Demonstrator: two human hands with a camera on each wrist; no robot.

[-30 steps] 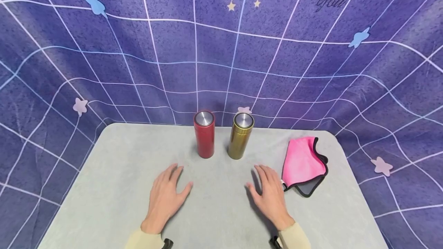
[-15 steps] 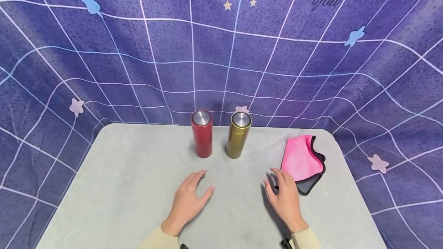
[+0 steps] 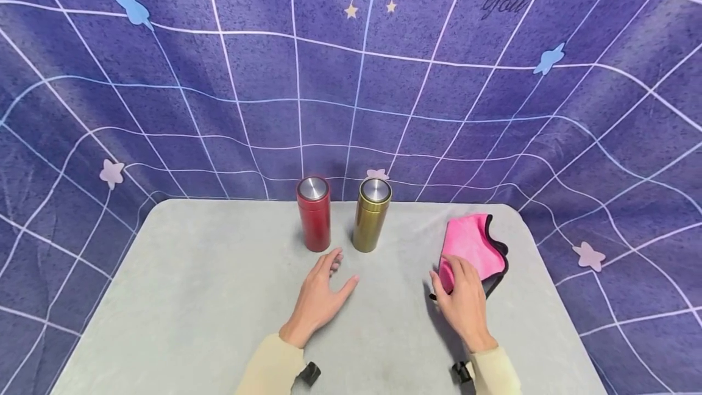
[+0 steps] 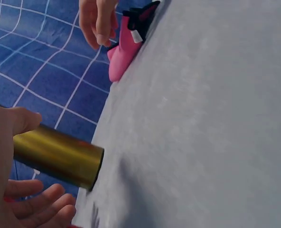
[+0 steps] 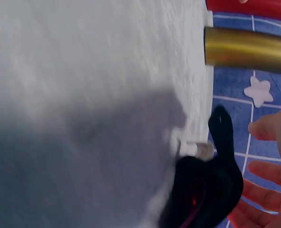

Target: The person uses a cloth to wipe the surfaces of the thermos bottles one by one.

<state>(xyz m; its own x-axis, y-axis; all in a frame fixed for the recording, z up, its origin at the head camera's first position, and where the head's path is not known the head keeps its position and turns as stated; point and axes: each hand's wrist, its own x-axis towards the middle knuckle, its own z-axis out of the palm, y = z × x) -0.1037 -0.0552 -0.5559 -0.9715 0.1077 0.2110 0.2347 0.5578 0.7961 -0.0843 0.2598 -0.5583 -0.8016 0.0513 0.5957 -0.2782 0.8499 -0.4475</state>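
A red metal flask [image 3: 315, 218] and a gold flask [image 3: 371, 218] stand upright side by side toward the back of the table, both with silver lid tops. My left hand [image 3: 318, 303] is just in front of the red flask, fingers relaxed and thumb spread, holding nothing. In the left wrist view the gold flask [image 4: 60, 154] shows beyond the thumb and fingers. To the right, my right hand [image 3: 466, 303] hovers over the near left part of a pink cloth [image 3: 471, 239] with black edging and a grey underside. Its fingers are spread, close over the cloth.
The light grey table [image 3: 192, 285] ends at a purple-blue curtain [image 3: 247, 108] with a grid and star print, close behind the flasks. A small white tag [image 4: 136, 36] sticks out from the cloth. Dark wrist straps [image 3: 309, 373] are on both wrists.
My left hand has moved right and forward toward the red flask. My right hand has moved right, from beside the pink cloth to over it. The head view has shifted slightly.
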